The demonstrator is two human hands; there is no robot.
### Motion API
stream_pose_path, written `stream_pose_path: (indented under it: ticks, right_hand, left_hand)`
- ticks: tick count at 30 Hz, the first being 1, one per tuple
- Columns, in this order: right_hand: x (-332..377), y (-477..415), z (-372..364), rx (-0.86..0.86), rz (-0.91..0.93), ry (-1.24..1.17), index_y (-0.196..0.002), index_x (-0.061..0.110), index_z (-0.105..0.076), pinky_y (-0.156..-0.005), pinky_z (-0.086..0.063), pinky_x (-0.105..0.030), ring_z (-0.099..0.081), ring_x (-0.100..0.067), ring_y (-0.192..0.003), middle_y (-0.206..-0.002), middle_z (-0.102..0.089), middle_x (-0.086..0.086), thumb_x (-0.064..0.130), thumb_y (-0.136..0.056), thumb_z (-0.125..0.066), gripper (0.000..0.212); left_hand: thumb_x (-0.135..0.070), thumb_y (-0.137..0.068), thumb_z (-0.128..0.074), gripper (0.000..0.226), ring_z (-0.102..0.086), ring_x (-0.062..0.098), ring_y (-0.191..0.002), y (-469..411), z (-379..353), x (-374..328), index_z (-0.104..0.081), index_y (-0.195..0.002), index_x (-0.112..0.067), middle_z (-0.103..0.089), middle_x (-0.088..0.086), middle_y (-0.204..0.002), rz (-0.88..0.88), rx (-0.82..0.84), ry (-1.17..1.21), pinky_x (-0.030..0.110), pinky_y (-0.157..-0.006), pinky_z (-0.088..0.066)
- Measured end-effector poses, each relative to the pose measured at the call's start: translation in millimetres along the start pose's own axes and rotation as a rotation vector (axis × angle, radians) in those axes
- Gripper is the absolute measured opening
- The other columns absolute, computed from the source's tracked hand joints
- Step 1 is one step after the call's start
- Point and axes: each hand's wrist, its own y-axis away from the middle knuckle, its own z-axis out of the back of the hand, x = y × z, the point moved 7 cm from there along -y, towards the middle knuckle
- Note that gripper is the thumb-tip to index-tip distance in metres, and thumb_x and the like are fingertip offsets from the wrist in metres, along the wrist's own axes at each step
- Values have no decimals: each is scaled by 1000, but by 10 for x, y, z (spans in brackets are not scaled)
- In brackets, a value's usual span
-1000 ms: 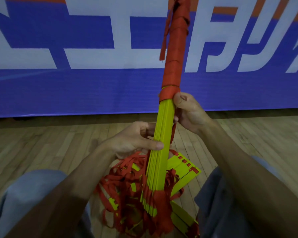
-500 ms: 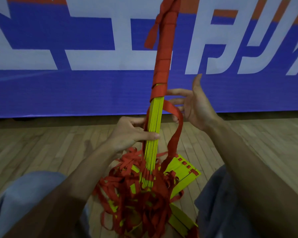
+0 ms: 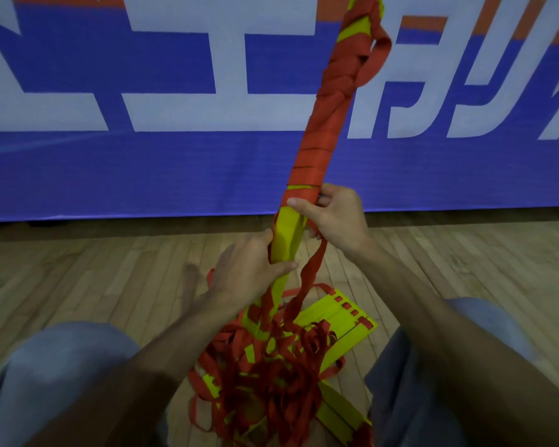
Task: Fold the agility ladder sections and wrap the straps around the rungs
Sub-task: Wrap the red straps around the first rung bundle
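Observation:
A stack of yellow ladder rungs (image 3: 288,235) stands upright between my knees, tilted to the right. Red strap windings (image 3: 323,130) cover its upper half. My left hand (image 3: 244,269) grips the bare yellow part of the stack from the left. Just above, my right hand (image 3: 334,214) is closed on the lower edge of the windings and on the loose red strap (image 3: 313,266) that hangs down from it. A tangle of red straps (image 3: 271,375) and more yellow rungs (image 3: 333,317) lies on the floor under the stack.
I sit on a wooden floor (image 3: 78,285) with my knees (image 3: 62,366) on either side of the pile. A blue banner with white lettering (image 3: 142,124) runs along the wall close ahead.
My right hand, open and away from the stack half a second ago, has closed on the strap at the edge of the windings. The stack leans further right.

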Motion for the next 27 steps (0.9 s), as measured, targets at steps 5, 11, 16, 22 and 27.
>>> stream_pose_path:
  ticks: [5, 11, 16, 22, 27]
  right_hand:
    - [17, -42, 70, 17, -22, -187, -100, 12, -71, -50, -52, -30, -68, -23, -63, -83, -74, -8, 20, -84, -75, 19]
    - [190, -46, 198, 86, 67, -342, -96, 9, -69, -43, -41, -20, -48, -9, -41, -66, -68, 2, 14, -92, -63, 9]
    - [210, -21, 158, 195, 74, -529, -94, 8, -65, -44, -42, -19, -53, -7, -47, -64, -66, 6, 18, -92, -59, 12]
    - [168, -50, 141, 286, 85, -716, -100, 4, -61, -50, -39, -23, -51, -7, -47, -98, -53, -27, 55, -60, -83, 68]
    - [160, -42, 119, 302, 114, -601, -116, -14, -56, -52, -46, -23, -55, -10, -53, -103, -54, -34, 49, -71, -76, 80]
  left_hand:
    - [-30, -92, -64, 10, -68, 9, -76, -31, 114, -53, -73, -94, -25, -72, -7, -81, -42, 78, 500, 34, -73, -54]
    - [-12, -89, -64, 19, -70, 27, -96, -6, 254, -110, -71, -106, -13, -72, 16, -103, 18, 82, 997, 35, -85, -57]
    - [-30, -84, -69, 47, -60, 34, -104, 70, 17, -206, -60, -126, -11, -64, 15, -114, 64, 522, 1322, 42, -89, -48]
    - [-15, -76, -73, 55, -68, 33, -102, 190, -15, -396, -53, -128, -11, -67, 17, -118, -19, 722, 1358, 43, -82, -58]
    - [6, -72, -69, 46, -72, 29, -84, 137, -13, -267, -59, -116, -6, -71, 16, -99, 75, 550, 1267, 39, -68, -60]
